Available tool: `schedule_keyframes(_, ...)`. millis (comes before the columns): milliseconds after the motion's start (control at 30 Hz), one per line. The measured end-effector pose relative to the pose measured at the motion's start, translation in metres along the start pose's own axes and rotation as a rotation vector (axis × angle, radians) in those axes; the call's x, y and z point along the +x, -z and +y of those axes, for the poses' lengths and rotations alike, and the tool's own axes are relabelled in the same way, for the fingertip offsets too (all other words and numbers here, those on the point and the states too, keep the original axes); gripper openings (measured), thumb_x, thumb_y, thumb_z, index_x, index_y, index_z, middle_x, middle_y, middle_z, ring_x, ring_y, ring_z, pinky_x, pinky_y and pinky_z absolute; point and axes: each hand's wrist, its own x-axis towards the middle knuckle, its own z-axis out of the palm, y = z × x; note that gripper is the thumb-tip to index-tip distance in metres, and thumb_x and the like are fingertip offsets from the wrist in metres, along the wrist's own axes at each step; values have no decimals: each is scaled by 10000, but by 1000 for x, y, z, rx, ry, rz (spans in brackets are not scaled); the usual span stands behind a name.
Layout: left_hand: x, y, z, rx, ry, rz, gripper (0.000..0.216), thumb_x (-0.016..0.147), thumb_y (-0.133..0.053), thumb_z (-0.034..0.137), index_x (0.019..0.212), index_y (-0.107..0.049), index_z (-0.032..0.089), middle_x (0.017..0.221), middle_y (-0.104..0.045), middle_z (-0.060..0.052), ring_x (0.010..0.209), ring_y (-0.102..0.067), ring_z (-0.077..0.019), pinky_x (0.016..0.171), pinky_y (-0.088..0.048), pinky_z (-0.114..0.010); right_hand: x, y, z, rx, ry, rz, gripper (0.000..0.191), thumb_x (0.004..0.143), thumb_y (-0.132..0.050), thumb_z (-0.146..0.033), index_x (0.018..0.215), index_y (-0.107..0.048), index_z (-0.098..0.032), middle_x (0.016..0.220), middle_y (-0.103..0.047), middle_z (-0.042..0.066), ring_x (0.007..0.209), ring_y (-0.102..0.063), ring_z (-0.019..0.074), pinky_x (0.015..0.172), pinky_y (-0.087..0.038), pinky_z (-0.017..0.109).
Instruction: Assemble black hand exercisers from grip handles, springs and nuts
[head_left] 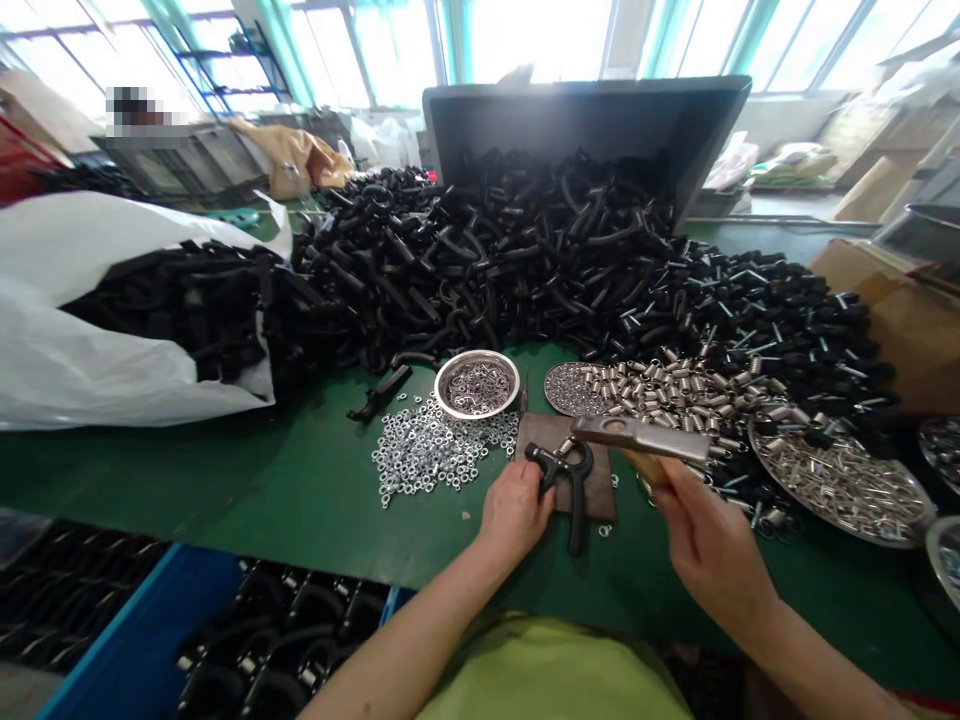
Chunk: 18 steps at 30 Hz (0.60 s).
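My left hand [514, 510] is closed on one black handle of a hand-grip exerciser [568, 482], which lies on a small brown pad [545, 432] on the green table [225, 480]. My right hand [701, 535] grips the wooden handle of a flat metal hammer-like tool [641, 436], whose metal bar is held across, just above the gripper's top. A heap of small silver nuts [427, 455] lies left of the pad. A round steel bowl [477, 384] of metal rings stands behind it.
A big pile of black handles [525, 250] spills from a tipped grey crate [585, 115]. Springs [667, 390] and trays of metal pins [840, 480] lie to the right. White bag [75, 330] at left; blue bin [150, 650] of assembled grippers below the table edge.
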Motion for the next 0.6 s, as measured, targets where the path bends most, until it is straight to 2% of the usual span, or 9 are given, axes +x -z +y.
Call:
schedule_keyframes(100,0,-1,-1,-4,-4,0,50,805,-511,227,835,-493,192,895,-567,-72,854,-530,-211,733,-429,-313,-2,-8,2,-112,44,-200,424,918,-311,-250,1312,-466,-276,866,-702,66,648,-666,193,557,-510,283)
schedule_keyframes(167,1,-1,-1,4,-6,0,53,800,-515,227,834,-494,192,884,-567,-70,848,-533,-210,727,-430,-310,2,-12,6,-150,44,-285,434,922,-326,-269,1343,-419,-317,912,-705,46,638,-668,198,537,-509,293)
schedule_keyframes(267,2,0,0,13,-11,-5,56,800,-515,235,832,-496,194,875,-571,-65,842,-536,-208,716,-427,-305,15,-13,13,-101,-10,-125,453,941,-287,-283,1390,-352,-280,1138,-650,72,833,-674,226,672,-528,338)
schedule_keyframes(333,4,2,0,12,-7,-10,60,800,-518,242,830,-499,194,874,-576,-63,841,-539,-207,713,-424,-301,24,-16,18,-110,-59,-58,458,943,-277,-280,1393,-355,-243,1156,-641,91,873,-669,237,712,-524,350)
schedule_keyframes(467,8,3,1,4,23,-36,76,781,-546,255,813,-513,194,855,-588,-58,837,-551,-205,703,-411,-293,29,-26,31,-191,-105,-235,437,938,-299,-317,1355,-419,-269,948,-717,61,704,-689,240,611,-525,348)
schedule_keyframes(533,11,5,0,-11,50,-60,91,762,-566,270,785,-518,196,814,-589,-47,795,-558,-200,671,-397,-286,20,-27,35,-168,-108,-207,439,940,-294,-314,1362,-408,-270,1021,-700,60,740,-688,235,629,-525,345)
schedule_keyframes(600,12,10,-3,-58,72,-77,106,741,-585,277,749,-513,200,763,-583,-28,736,-554,-184,625,-373,-269,2,-25,41,-121,-70,-111,444,936,-309,-301,1370,-394,-265,1138,-654,61,830,-677,225,675,-522,335)
